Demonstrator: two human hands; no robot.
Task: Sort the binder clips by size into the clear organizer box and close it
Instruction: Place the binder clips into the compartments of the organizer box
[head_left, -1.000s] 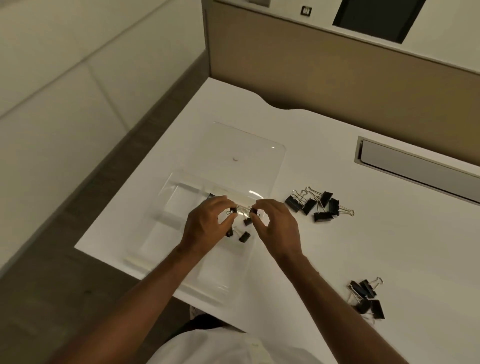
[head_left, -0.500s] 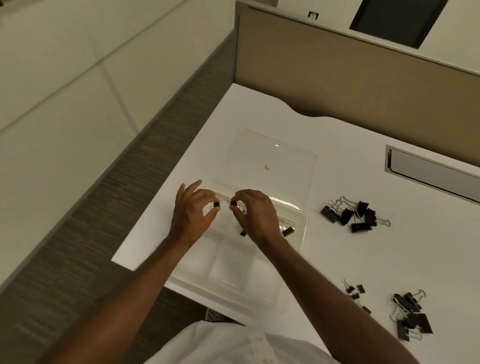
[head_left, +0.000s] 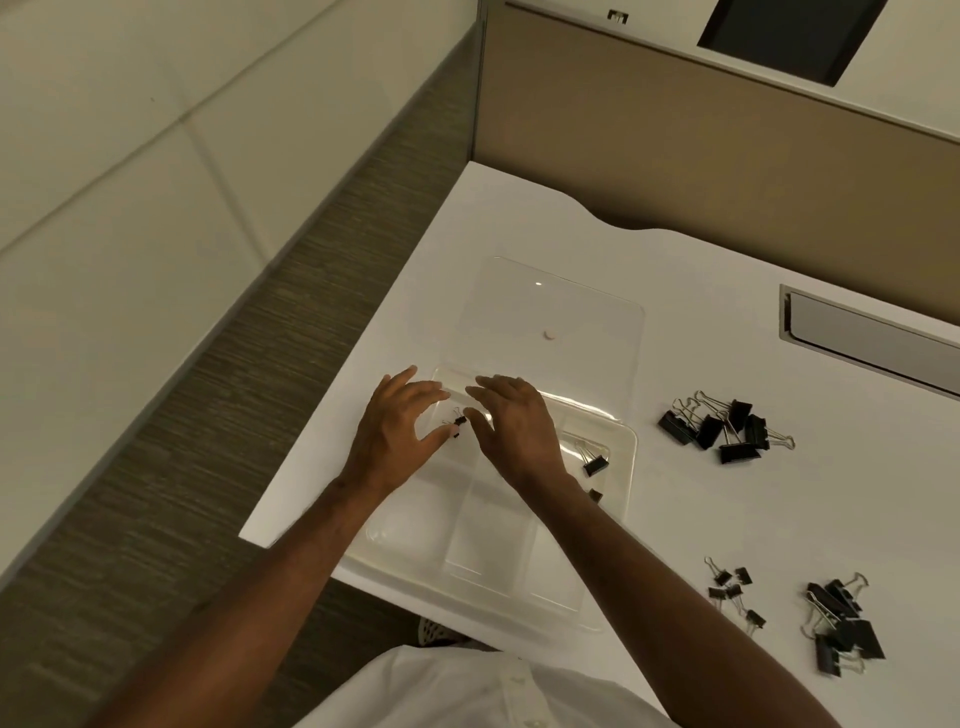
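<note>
The clear organizer box (head_left: 629, 467) lies on the white desk with its lid (head_left: 571, 312) swung open flat behind it. My left hand (head_left: 397, 434) and my right hand (head_left: 514, 428) hover over the box's far left compartment with fingers spread. A small black binder clip (head_left: 458, 423) sits between them, just at my left thumb tip. Neither hand grips anything. Two black clips (head_left: 595, 462) lie in the right compartment, one partly hidden by my right forearm.
Three loose groups lie to the right of the box: a pile of mid-size clips (head_left: 727, 431), several small clips (head_left: 732, 587) and a heap of large clips (head_left: 841, 623). A metal cable slot (head_left: 872, 338) sits at the back right. The desk's left edge (head_left: 353, 364) drops to the floor.
Both hands pinched small clips and carried them left over the box. Now their fingers are spread, and one small clip is free between them.
</note>
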